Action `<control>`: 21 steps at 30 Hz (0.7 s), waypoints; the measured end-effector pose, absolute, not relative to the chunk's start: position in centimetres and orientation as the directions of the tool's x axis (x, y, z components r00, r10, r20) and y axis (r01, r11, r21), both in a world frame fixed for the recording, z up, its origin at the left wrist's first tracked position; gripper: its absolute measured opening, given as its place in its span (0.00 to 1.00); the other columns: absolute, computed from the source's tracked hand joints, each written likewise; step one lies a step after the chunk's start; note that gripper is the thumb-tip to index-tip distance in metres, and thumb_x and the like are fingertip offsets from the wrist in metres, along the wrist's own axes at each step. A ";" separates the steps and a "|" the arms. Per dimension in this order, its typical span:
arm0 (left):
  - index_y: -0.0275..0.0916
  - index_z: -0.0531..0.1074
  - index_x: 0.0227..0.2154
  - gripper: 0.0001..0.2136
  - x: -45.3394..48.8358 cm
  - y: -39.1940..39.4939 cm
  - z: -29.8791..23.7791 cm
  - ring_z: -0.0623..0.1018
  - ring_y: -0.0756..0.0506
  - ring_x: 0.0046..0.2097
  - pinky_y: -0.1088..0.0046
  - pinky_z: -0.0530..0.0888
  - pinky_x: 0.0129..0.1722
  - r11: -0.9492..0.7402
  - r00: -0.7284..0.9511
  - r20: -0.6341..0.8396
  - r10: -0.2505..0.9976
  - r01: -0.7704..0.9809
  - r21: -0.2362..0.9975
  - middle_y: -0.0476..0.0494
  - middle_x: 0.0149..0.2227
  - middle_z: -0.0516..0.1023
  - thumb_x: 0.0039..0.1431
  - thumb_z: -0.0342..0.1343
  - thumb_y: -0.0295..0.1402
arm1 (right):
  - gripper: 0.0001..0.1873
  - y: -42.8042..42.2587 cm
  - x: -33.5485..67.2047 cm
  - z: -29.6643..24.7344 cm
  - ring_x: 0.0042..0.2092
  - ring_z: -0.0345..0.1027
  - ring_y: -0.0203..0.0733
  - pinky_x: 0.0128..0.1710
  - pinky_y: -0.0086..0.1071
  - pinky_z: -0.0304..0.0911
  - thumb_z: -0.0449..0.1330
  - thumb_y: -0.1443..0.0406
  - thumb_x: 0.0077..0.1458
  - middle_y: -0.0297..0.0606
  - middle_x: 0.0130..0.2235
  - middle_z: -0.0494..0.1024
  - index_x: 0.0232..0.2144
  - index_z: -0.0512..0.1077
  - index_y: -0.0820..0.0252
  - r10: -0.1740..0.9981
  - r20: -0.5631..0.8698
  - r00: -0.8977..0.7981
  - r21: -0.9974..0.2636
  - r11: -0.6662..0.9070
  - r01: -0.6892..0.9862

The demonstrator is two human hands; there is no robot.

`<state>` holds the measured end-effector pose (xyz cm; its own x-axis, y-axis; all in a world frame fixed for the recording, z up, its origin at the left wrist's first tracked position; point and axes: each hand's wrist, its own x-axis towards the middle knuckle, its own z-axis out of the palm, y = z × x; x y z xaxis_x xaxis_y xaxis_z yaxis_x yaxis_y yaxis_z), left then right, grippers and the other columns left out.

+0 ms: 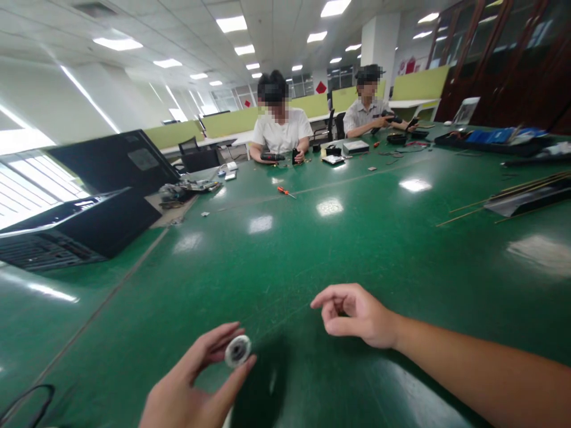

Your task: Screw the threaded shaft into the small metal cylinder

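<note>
My left hand (196, 380) grips a small round white piece (238, 351) between thumb and fingers, low in the view. Its end has a dark, ringed centre and faces me; the rest of it is hidden, so its kind is unclear. To the right, my right hand (350, 315) hovers over the green table (285, 255), apart from the white piece. Its index finger reaches left, the other fingers are loosely bent, and nothing shows between them and the thumb.
A red-orange screwdriver (284, 191) lies farther off. Dark flat panels (111, 157) and a black casing (75, 232) stand at left. Thin rods (473, 208) and a black tray (491, 141) are at right. Two people (282, 128) work across the table. A black cable (40, 389) curls at lower left.
</note>
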<state>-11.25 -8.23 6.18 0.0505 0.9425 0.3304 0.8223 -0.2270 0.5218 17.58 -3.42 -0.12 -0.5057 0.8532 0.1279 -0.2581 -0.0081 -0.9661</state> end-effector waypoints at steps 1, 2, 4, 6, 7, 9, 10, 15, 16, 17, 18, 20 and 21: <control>0.46 0.77 0.42 0.17 -9.8 -6.8 6.3 0.82 0.42 0.35 0.68 0.79 0.37 -0.246 0.096 0.292 0.951 0.808 0.536 0.50 0.36 0.83 0.50 0.67 0.44 | 0.19 -3.4 17.7 -0.1 0.30 0.64 0.33 0.34 0.30 0.60 0.66 0.67 0.50 0.32 0.30 0.73 0.46 0.73 0.62 0.887 0.175 -0.427 -0.976 0.099 -0.195; 0.46 0.77 0.41 0.14 -8.4 -5.6 6.3 0.82 0.42 0.36 0.67 0.78 0.38 -0.275 0.140 0.273 0.952 0.782 0.559 0.50 0.37 0.83 0.51 0.67 0.41 | 0.21 -3.3 17.7 -0.1 0.31 0.63 0.34 0.35 0.31 0.60 0.63 0.70 0.50 0.32 0.32 0.73 0.48 0.71 0.61 0.910 0.210 -0.358 -0.978 0.186 -0.099; 0.45 0.77 0.39 0.10 -5.9 -3.5 5.6 0.81 0.43 0.38 0.67 0.77 0.40 -0.349 0.224 0.276 0.935 0.725 0.594 0.49 0.38 0.82 0.52 0.66 0.34 | 0.29 -3.2 17.8 -0.4 0.34 0.63 0.36 0.37 0.33 0.61 0.60 0.75 0.46 0.34 0.37 0.72 0.53 0.68 0.59 0.935 0.245 -0.256 -0.949 0.285 0.133; 0.44 0.77 0.39 0.10 -4.5 -2.2 4.3 0.79 0.44 0.40 0.67 0.75 0.42 -0.406 0.287 0.287 0.914 0.663 0.629 0.48 0.38 0.81 0.52 0.65 0.30 | 0.37 -3.1 17.7 -0.8 0.39 0.64 0.38 0.39 0.34 0.61 0.58 0.78 0.42 0.36 0.44 0.70 0.57 0.63 0.56 0.945 0.260 -0.197 -0.898 0.312 0.312; 0.44 0.77 0.39 0.10 -4.2 -1.8 3.5 0.79 0.44 0.40 0.67 0.74 0.43 -0.425 0.312 0.290 0.905 0.631 0.649 0.48 0.38 0.80 0.53 0.65 0.29 | 0.40 -3.0 17.6 -1.0 0.42 0.64 0.39 0.41 0.34 0.62 0.57 0.79 0.41 0.37 0.46 0.70 0.58 0.62 0.55 0.946 0.265 -0.186 -0.876 0.317 0.364; 0.45 0.77 0.41 0.11 -4.2 -1.5 2.0 0.78 0.45 0.41 0.68 0.74 0.43 -0.454 0.374 0.276 0.885 0.571 0.684 0.48 0.39 0.79 0.54 0.64 0.28 | 0.40 -3.1 17.5 -1.1 0.46 0.64 0.40 0.42 0.34 0.62 0.57 0.79 0.41 0.38 0.48 0.69 0.58 0.60 0.54 0.945 0.266 -0.192 -0.853 0.324 0.410; 0.46 0.77 0.42 0.12 -4.4 -1.4 1.4 0.78 0.46 0.41 0.70 0.73 0.42 -0.467 0.410 0.265 0.873 0.542 0.698 0.49 0.39 0.79 0.54 0.64 0.27 | 0.39 -3.1 17.5 -1.1 0.46 0.65 0.40 0.43 0.34 0.62 0.57 0.79 0.41 0.38 0.48 0.69 0.57 0.61 0.53 0.945 0.261 -0.199 -0.848 0.323 0.421; 0.49 0.76 0.45 0.17 -5.1 -1.5 0.5 0.78 0.48 0.40 0.73 0.73 0.41 -0.453 0.449 0.219 0.866 0.519 0.725 0.51 0.39 0.78 0.53 0.65 0.25 | 0.30 -3.4 17.4 -0.6 0.43 0.67 0.39 0.43 0.34 0.63 0.61 0.77 0.43 0.34 0.45 0.72 0.50 0.68 0.51 0.949 0.168 -0.268 -0.835 0.281 0.472; 0.49 0.76 0.45 0.18 -5.1 -1.5 0.6 0.78 0.48 0.40 0.73 0.73 0.41 -0.446 0.439 0.217 0.872 0.526 0.724 0.51 0.39 0.78 0.53 0.66 0.24 | 0.29 -3.5 17.4 -0.6 0.43 0.67 0.39 0.43 0.34 0.63 0.61 0.76 0.44 0.33 0.45 0.73 0.49 0.69 0.51 0.948 0.155 -0.278 -0.836 0.276 0.474; 0.49 0.76 0.45 0.19 -5.0 -1.5 0.5 0.78 0.47 0.41 0.72 0.73 0.41 -0.444 0.436 0.217 0.873 0.528 0.724 0.51 0.40 0.78 0.52 0.66 0.24 | 0.28 -3.5 17.5 -0.6 0.42 0.67 0.39 0.44 0.35 0.63 0.61 0.76 0.45 0.33 0.44 0.73 0.49 0.69 0.51 0.947 0.146 -0.285 -0.837 0.272 0.475; 0.49 0.75 0.46 0.20 -4.9 -1.5 0.5 0.78 0.47 0.41 0.72 0.73 0.42 -0.446 0.435 0.221 0.873 0.526 0.724 0.51 0.40 0.79 0.51 0.67 0.23 | 0.27 -3.5 17.5 -0.7 0.42 0.67 0.39 0.45 0.35 0.63 0.61 0.76 0.45 0.33 0.44 0.73 0.48 0.69 0.51 0.947 0.145 -0.288 -0.839 0.272 0.472; 0.49 0.74 0.47 0.23 -4.8 -1.5 0.5 0.79 0.46 0.41 0.71 0.74 0.43 -0.455 0.429 0.238 0.871 0.521 0.722 0.51 0.41 0.80 0.49 0.68 0.23 | 0.27 -3.5 17.6 -0.8 0.43 0.67 0.40 0.46 0.36 0.63 0.60 0.76 0.46 0.34 0.43 0.73 0.48 0.70 0.51 0.946 0.148 -0.288 -0.844 0.273 0.462; 0.49 0.74 0.47 0.23 -4.7 -1.6 0.4 0.79 0.46 0.41 0.71 0.74 0.43 -0.458 0.423 0.249 0.871 0.519 0.721 0.50 0.41 0.80 0.49 0.68 0.23 | 0.26 -3.5 17.6 -0.8 0.43 0.67 0.40 0.46 0.36 0.63 0.61 0.76 0.47 0.34 0.43 0.74 0.48 0.70 0.51 0.945 0.151 -0.290 -0.846 0.275 0.457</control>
<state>-4.75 -1.59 0.44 0.4231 0.8713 0.2487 0.5193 -0.4581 0.7214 17.59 -3.51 -0.79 -0.2902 0.9450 0.1507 0.4568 0.2752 -0.8459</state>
